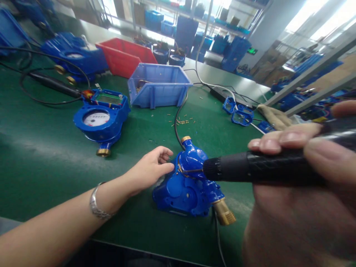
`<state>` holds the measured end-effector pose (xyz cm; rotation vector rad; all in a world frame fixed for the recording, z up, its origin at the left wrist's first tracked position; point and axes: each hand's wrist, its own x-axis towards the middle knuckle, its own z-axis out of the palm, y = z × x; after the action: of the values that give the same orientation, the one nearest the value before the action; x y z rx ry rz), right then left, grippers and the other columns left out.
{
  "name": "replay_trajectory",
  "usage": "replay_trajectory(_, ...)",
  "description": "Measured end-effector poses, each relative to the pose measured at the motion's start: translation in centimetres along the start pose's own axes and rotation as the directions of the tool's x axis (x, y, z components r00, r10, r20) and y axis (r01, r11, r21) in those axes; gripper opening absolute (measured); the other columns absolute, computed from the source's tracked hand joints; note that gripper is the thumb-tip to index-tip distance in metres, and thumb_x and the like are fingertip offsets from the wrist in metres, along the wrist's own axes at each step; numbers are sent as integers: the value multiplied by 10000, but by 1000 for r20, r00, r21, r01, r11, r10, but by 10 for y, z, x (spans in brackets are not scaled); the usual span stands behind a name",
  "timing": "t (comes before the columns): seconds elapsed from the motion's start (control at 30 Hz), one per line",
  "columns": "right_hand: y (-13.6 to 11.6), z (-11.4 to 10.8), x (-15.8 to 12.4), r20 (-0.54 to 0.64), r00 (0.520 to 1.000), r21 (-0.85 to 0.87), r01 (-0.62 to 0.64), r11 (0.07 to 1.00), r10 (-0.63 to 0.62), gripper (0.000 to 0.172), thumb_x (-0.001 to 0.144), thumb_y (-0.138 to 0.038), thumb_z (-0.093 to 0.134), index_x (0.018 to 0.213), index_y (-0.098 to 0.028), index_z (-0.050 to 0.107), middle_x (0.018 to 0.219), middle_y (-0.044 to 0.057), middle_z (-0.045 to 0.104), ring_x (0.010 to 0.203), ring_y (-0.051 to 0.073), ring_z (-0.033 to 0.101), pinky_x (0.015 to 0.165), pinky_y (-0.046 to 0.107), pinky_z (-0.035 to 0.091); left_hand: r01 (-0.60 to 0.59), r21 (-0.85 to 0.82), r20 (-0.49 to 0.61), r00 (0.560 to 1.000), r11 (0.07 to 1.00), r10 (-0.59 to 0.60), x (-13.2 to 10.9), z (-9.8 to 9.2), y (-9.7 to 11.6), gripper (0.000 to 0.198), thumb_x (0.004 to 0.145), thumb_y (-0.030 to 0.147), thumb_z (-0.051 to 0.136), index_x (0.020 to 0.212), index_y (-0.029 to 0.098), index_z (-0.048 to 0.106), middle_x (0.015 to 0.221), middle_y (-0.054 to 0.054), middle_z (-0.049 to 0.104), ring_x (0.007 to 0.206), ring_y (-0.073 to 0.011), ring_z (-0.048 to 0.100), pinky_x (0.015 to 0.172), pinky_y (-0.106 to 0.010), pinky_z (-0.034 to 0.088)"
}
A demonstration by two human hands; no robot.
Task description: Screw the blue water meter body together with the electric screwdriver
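Note:
A blue water meter body (189,181) with brass threaded ends lies on the green mat near the front edge. My left hand (150,168) rests against its left side, fingers curled on the housing. My right hand (294,148), very close to the camera, grips a black electric screwdriver (250,168). Its thin bit points left and touches the top of the meter body. A silver bracelet (97,205) is on my left wrist.
A second blue water meter (101,118) with a dial lies further left. Behind it stand a light blue bin (158,87) and a red bin (125,55). Small brass screws (180,120) are scattered on the mat. Blue frames (239,113) and cables lie to the right.

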<state>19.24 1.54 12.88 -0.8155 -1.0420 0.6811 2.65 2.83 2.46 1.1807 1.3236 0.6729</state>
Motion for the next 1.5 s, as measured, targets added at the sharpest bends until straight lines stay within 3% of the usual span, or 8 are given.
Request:
replay_trajectory(0.07,4,4,-1,62,998,2,25,1000,-25,268,671,-117,565,934,-165,589,627,-43,584,564,113,572,596,264,492,107,-111,-18,994,988,-109,-7,-2,-10,573,673,396,629,1151,112,490,1123,-134,563,1049,-250,538,893,-356,428)
replay_trajectory(0.17,11,10,-2,93,995,-7,-44,999,45,288,676,-88,598,947,-178,561,629,-42,604,550,134,580,591,287,490,262,-250,220,953,932,-209,-16,-4,-20,844,658,516,661,1311,89,339,1301,-205,488,1157,-289,506,976,-393,397)
replay_trajectory(0.27,15,15,-2,79,995,-23,-61,998,63,306,653,-70,618,932,-180,555,611,-47,603,520,129,570,570,280,480,290,-369,443,890,883,-108,-20,-1,-24,831,647,475,711,1308,115,358,1324,-177,499,1173,-275,512,1017,-383,381)
replay_trajectory(0.33,15,18,-1,86,994,-42,-57,998,60,310,645,-67,618,926,-183,555,604,-48,604,513,132,569,566,280,475,283,-425,505,863,859,-35,-19,2,-26,777,648,430,729,1284,137,392,1303,-147,531,1165,-270,523,1020,-388,386)
replay_trajectory(0.57,12,26,10,68,984,-119,-158,980,167,254,571,-106,629,800,-207,581,533,-58,584,463,142,552,481,271,462,265,-425,428,901,866,-66,-21,6,-33,997,588,487,745,1363,97,254,1369,-209,438,1244,-323,438,1021,-417,385)
replay_trajectory(0.8,16,35,3,-42,998,-104,-48,993,44,268,566,-90,647,811,-178,583,532,-58,579,453,132,548,487,264,474,177,-386,343,939,905,-37,-23,12,-46,1061,591,574,707,1387,88,200,1416,-232,353,1263,-339,407,1025,-424,364)
replay_trajectory(1.1,16,44,-6,-69,995,-161,-77,984,66,297,576,-91,672,838,-177,563,564,-63,574,464,133,555,485,265,478,49,-395,254,966,918,58,-23,20,-55,882,669,542,667,1339,117,282,1299,-197,492,1149,-311,516,968,-420,406)
replay_trajectory(1.5,50,42,-21,-147,977,-155,-180,971,157,322,577,-109,624,853,-189,478,540,-84,561,458,118,538,547,285,510,93,-549,266,962,831,68,-29,21,-48,831,675,441,703,1311,130,266,1287,-186,501,1122,-300,535,934,-403,442)
